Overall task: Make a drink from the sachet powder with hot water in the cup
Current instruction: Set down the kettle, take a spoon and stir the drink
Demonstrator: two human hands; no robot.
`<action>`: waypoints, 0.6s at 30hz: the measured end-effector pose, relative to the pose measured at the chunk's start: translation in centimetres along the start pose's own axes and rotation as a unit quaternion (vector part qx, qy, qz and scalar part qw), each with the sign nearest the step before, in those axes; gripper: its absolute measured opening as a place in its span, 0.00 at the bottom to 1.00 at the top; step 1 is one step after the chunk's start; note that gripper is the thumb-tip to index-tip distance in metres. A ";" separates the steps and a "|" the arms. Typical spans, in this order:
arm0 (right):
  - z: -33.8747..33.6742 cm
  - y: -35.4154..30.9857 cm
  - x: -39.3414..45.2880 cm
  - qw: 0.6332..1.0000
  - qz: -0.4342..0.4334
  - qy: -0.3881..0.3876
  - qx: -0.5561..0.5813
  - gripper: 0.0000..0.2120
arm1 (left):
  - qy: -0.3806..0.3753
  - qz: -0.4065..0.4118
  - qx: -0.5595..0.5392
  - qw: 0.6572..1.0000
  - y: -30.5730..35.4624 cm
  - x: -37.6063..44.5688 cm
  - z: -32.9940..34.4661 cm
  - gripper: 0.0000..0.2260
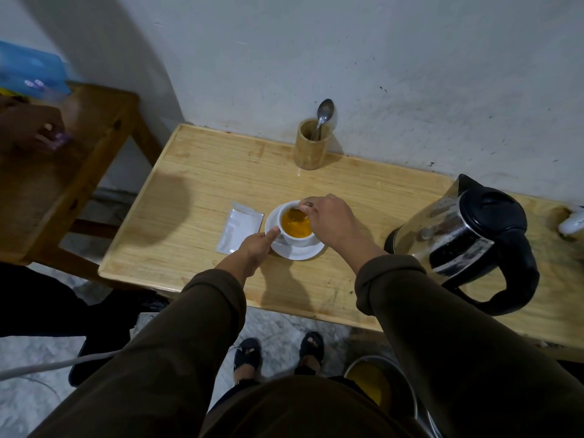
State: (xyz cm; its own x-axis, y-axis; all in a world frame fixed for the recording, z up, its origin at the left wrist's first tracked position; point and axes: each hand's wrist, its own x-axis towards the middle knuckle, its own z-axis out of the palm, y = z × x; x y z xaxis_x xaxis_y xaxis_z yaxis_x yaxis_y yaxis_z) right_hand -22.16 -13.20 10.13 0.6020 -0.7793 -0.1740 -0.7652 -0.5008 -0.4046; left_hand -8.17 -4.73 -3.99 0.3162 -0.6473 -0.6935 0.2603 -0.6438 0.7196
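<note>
Right hand (328, 221) fingers pinch a spoon handle above the white ceramic cup (295, 230) of orange liquid; left hand (257, 245) fingers grip its white saucer (300, 252) rim.

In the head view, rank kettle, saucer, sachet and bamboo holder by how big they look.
1. kettle, clearly largest, though it sits nearer the camera.
2. saucer.
3. sachet and bamboo holder look about alike; the holder stands farther back, so I won't rank them.
</note>
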 end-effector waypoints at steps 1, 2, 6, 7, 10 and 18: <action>0.1 0.0 0.1 1.000 -0.005 -0.004 0.015 0.15 | 0.000 0.000 0.001 1.000 0.1 -0.1 0.0 0.40; 0.2 0.0 0.1 1.000 -0.011 -0.011 0.025 0.15 | -0.001 -0.001 0.002 1.000 0.2 -0.3 0.1 0.39; 0.2 0.0 0.3 0.999 -0.019 -0.029 0.025 0.15 | -0.005 -0.008 0.005 1.000 -0.1 0.2 0.0 0.41; 0.2 0.0 0.3 0.999 -0.016 -0.027 0.019 0.16 | -0.004 -0.008 0.007 1.000 -0.1 0.3 -0.1 0.41; 0.0 0.3 0.5 1.000 -0.003 -0.006 -0.008 0.16 | 0.000 -0.009 0.010 1.000 0.1 0.0 0.0 0.39; 0.2 0.3 0.6 1.000 -0.002 0.000 -0.006 0.15 | 0.002 -0.003 0.012 1.000 -0.3 0.6 -0.1 0.47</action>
State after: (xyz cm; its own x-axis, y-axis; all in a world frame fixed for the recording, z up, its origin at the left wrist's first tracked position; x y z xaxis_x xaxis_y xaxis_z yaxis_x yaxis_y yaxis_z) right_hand -22.04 -13.72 9.69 0.6054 -0.7770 -0.1723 -0.7653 -0.5089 -0.3942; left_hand -7.95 -4.91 -4.61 0.3181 -0.6414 -0.6982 0.2399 -0.6580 0.7138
